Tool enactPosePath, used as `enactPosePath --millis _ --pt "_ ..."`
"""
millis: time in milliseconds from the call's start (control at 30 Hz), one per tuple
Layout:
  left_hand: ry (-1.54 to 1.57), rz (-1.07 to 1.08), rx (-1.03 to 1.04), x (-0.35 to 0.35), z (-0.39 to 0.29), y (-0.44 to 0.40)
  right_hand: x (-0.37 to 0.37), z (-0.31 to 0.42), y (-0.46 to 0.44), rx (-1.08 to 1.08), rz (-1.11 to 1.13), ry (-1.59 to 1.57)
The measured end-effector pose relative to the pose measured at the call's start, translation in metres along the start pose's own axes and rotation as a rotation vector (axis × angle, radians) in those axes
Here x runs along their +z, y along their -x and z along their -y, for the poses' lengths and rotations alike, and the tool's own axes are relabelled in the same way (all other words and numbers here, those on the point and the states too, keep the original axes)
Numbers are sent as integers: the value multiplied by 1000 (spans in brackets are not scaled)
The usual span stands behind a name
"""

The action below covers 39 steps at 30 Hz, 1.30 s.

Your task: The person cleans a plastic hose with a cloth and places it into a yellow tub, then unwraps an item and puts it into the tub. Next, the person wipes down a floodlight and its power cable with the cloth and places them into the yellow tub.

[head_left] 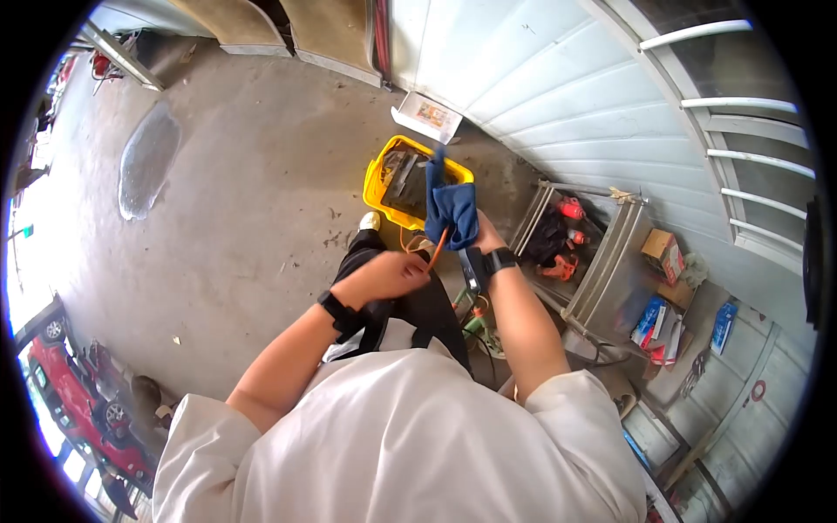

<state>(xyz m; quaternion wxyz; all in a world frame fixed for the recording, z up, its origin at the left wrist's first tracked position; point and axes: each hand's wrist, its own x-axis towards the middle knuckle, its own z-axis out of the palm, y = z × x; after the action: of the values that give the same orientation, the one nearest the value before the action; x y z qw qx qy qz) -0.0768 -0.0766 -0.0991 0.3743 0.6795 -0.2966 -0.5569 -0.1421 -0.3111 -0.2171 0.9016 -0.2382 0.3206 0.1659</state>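
My left hand (392,275) is closed, its fingers curled around an orange cord (438,250) in front of my legs. From there the cord runs up to a dark blue cloth (452,209), and a thin loop of it hangs beside my left fingers. My right hand (488,234) grips the cloth, which covers most of its fingers and the upper end of the cord. Just beyond both hands, a yellow tub (377,183) on the floor holds dark, dirty-looking items; the cloth hides part of its right side.
A white tray (427,117) lies by the wall behind the tub. At right stands a metal cart (602,253) with red-orange tools (571,208) and a black bag. Boxes (663,255) sit beside it. Green hoses (484,322) lie near my right leg. A red car (78,392) is far left.
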Motion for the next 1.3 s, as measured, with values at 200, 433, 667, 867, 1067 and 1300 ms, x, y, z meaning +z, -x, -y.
enactPosePath --millis 200,433,667,867,1067,1300 --pt "337 -428 -197 -38 -11 -41 94 9 77 -51 -63 180" --pt "1507 210 -456 -47 -45 -76 105 -7 129 -377 -244 1137" --pt "746 -61 -532 -14 -61 -107 117 13 165 -306 -284 1293" --pt "1554 -167 -638 -62 -12 -134 108 18 197 -302 -294 1266" --pt "1523 -289 -463 -146 35 -126 81 30 235 -237 -260 1181" --pt "1691 -558 -443 -224 109 -97 50 34 269 -200 -415 1087"
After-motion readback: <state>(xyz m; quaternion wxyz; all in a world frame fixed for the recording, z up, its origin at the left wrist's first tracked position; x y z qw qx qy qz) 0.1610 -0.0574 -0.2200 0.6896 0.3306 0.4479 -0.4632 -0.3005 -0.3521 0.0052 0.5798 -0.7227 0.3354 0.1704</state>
